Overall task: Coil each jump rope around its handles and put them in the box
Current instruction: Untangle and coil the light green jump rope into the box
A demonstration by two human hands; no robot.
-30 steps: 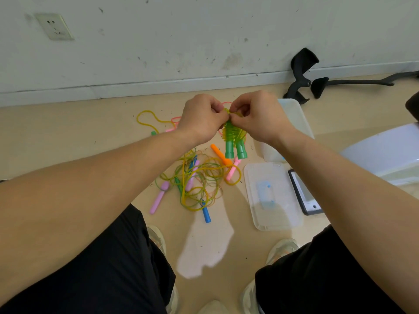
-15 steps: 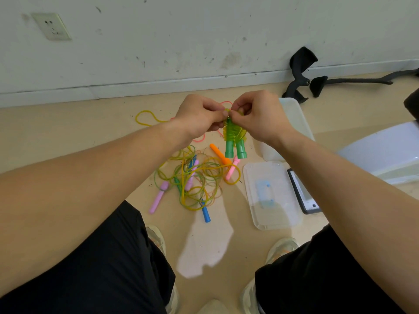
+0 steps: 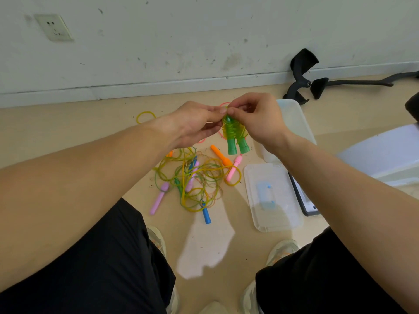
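Fingers (image 3: pixel 214 110) of left hand (image 3: pixel 192 124) and right hand (image 3: pixel 260 120) tight on green jump rope (image 3: pixel 233 138)

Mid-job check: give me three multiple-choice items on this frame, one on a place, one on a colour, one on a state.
1. Where does the clear lid lie?
A. On the floor, right of the rope tangle
B. Snapped onto the box
C. On the person's lap

2. What colour are the handles held up in the air?
A. Pink
B. Blue
C. Green

3. What state is the held rope in?
A. Stretched out straight
B. Wound round its two handles
C. Lying loose on the ground

Answers:
1 A: the lid lies flat on the floor beside the tangle.
2 C: both handles hanging below the hands are green.
3 B: coils wrap the paired handles, while the left hand and right hand pinch the top end.
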